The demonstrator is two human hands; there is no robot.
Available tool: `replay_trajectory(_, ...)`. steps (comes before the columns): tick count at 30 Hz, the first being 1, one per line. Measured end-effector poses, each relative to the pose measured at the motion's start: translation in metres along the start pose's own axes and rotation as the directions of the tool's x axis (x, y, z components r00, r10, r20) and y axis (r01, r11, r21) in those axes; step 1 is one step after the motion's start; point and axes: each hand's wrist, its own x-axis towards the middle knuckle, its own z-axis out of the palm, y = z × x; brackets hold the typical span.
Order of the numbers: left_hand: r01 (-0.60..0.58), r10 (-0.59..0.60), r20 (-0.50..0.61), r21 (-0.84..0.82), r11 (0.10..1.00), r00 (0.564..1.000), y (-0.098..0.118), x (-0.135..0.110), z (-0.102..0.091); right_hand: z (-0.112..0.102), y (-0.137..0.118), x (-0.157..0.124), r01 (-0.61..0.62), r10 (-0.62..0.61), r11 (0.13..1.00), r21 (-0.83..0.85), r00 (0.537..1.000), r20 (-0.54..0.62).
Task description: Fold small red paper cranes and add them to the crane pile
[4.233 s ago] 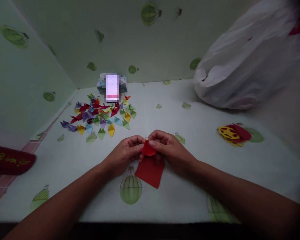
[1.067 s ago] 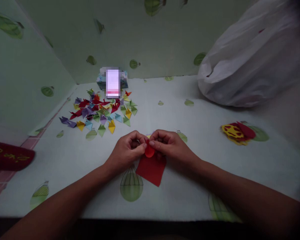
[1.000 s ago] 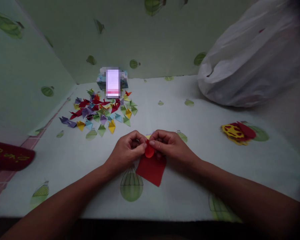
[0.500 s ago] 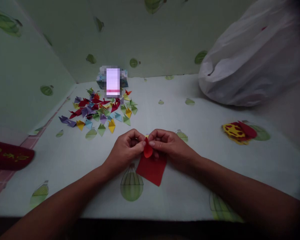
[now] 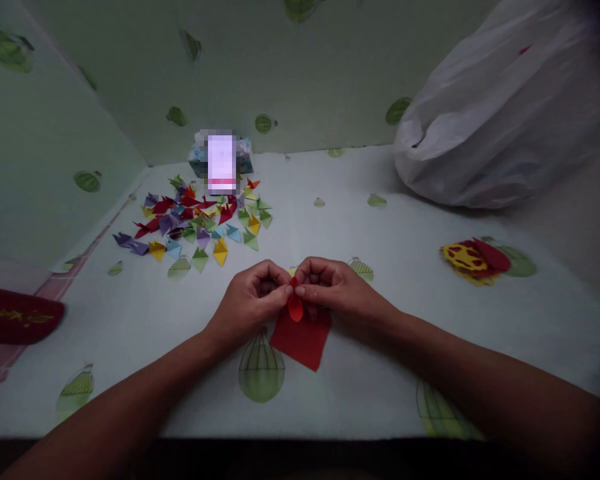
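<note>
Between my two hands is a small folded piece of red paper, held upright with a rounded flap facing me. My left hand pinches its left side between thumb and fingers. On the other side, my right hand pinches it the same way, the thumbs almost meeting. Below them a flat red paper square lies on the patterned tablecloth. A bit of yellow shows just behind the fingertips; what it belongs to is hidden.
Several folded paper cranes in many colours are heaped at the back left, before a pixelated phone screen leaning on a box. A white plastic bag bulges at the back right. Yellow and red cut-outs lie right; a red object left.
The rounded red flap looks narrower and hangs slightly lower between my thumbs. Both hands keep their pinch, and the whole view has shifted a little.
</note>
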Motion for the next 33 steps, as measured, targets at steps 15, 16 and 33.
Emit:
replay_trajectory(15, -0.002, 0.002, -0.003, -0.060, 0.998, 1.000, -0.0033, 0.0014, -0.0019, -0.0012, 0.0004, -0.0006, 0.057, -0.057, 0.998, -0.001, 0.998, 0.010)
replay_trajectory(16, -0.004, 0.004, -0.002, -0.061, 0.998, 1.000, -0.0034, 0.0012, -0.0019, -0.0011, 0.0007, -0.0007, 0.054, -0.054, 0.999, -0.002, 0.998, 0.009)
replay_trajectory(33, -0.024, 0.024, 0.021, -0.014, 1.000, 1.000, -0.0033, 0.0017, -0.0024, -0.0008, -0.0008, -0.0009, 0.044, -0.044, 0.996, -0.071, 0.999, 0.002)
